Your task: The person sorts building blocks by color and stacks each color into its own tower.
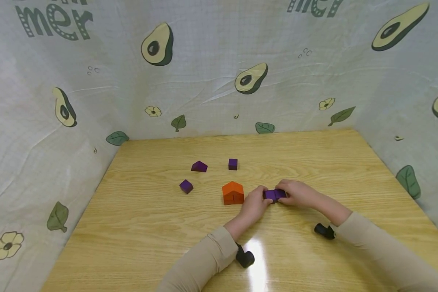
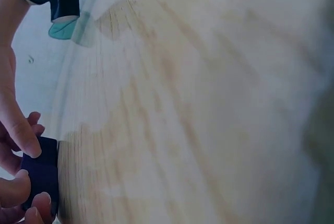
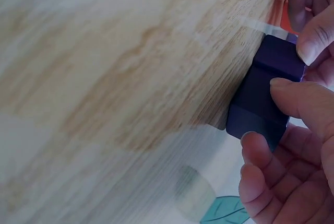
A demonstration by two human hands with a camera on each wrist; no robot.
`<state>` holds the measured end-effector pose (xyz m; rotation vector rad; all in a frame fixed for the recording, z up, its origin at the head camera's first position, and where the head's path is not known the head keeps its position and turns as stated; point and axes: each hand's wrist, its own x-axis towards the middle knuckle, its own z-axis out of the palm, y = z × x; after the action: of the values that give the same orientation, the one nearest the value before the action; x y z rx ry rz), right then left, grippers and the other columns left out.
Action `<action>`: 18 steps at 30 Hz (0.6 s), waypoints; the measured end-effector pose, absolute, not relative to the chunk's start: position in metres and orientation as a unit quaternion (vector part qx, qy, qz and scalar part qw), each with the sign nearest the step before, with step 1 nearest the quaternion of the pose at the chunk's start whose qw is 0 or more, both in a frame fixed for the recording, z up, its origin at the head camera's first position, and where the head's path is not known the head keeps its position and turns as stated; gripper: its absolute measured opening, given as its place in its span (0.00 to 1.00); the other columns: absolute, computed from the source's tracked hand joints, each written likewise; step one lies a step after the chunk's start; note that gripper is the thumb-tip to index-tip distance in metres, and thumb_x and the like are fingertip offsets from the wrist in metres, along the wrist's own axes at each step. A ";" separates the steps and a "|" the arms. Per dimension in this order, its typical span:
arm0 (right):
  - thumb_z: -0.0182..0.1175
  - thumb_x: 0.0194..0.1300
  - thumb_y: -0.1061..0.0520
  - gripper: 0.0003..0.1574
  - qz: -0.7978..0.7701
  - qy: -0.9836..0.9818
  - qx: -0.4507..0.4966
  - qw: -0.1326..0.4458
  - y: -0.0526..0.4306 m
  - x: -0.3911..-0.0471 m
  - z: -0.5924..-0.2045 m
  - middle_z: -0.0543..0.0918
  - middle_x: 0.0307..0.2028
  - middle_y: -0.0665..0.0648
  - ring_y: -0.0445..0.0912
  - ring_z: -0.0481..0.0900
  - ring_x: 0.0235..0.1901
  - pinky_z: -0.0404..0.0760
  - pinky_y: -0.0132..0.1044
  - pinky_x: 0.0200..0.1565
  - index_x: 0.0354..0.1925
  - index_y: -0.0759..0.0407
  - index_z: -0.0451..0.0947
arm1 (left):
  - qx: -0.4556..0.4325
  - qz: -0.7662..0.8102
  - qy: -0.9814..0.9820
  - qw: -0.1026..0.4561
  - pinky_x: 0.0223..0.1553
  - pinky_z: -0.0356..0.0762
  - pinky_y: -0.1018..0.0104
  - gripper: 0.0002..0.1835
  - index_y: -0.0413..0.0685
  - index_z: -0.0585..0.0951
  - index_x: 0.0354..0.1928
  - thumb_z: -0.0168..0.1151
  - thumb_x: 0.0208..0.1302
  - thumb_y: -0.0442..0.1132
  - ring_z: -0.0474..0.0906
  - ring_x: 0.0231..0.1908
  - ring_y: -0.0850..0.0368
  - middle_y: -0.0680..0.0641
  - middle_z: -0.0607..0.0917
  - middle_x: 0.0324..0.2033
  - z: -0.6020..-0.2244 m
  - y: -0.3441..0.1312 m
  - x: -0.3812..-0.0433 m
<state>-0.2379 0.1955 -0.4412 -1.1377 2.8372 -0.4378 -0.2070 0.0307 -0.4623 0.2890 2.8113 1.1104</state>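
Two purple blocks lie side by side, touching, on the table right of the middle. My left hand point(image 1: 254, 204) pinches the left purple block point(image 1: 269, 196) between thumb and fingers. On the other side, my right hand point(image 1: 298, 194) pinches the right purple block point(image 1: 280, 194). The right wrist view shows the right thumb point(image 3: 292, 96) on top of its block point(image 3: 255, 96) and the left thumb on the other. Just left of my left hand stands an orange house-shaped block structure point(image 1: 233, 194) with a peaked top.
A purple cube point(image 1: 232, 164) sits behind the orange structure. To the left are a purple wedge-shaped block point(image 1: 199, 166) and another purple cube point(image 1: 186, 186). A patterned cloth point(image 1: 204, 97) hangs along the wooden table's point(image 1: 149, 235) back and sides. Black cameras are on both wrists.
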 end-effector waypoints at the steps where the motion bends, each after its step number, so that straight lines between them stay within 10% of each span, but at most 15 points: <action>1: 0.61 0.47 0.53 0.14 -0.140 0.919 -0.368 0.025 0.195 -0.238 -0.442 0.74 0.28 0.49 0.36 0.67 0.24 0.67 0.27 0.25 0.33 0.59 0.75 | 0.095 0.366 0.924 0.052 0.38 0.69 0.72 0.17 0.49 0.72 0.44 0.56 0.52 0.44 0.72 0.39 0.62 0.51 0.77 0.40 -0.462 0.031 -0.207; 18: 0.61 0.47 0.53 0.16 -0.140 0.916 -0.374 0.030 0.196 -0.236 -0.438 0.74 0.30 0.49 0.37 0.70 0.26 0.68 0.28 0.26 0.34 0.60 0.75 | 0.103 0.373 0.921 0.048 0.39 0.69 0.72 0.17 0.50 0.71 0.45 0.55 0.52 0.44 0.72 0.41 0.62 0.51 0.76 0.42 -0.464 0.030 -0.207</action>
<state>-0.2365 0.1960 -0.4385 -1.1523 2.8257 -0.4331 -0.2074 0.0298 -0.4643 0.3137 2.8070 1.1369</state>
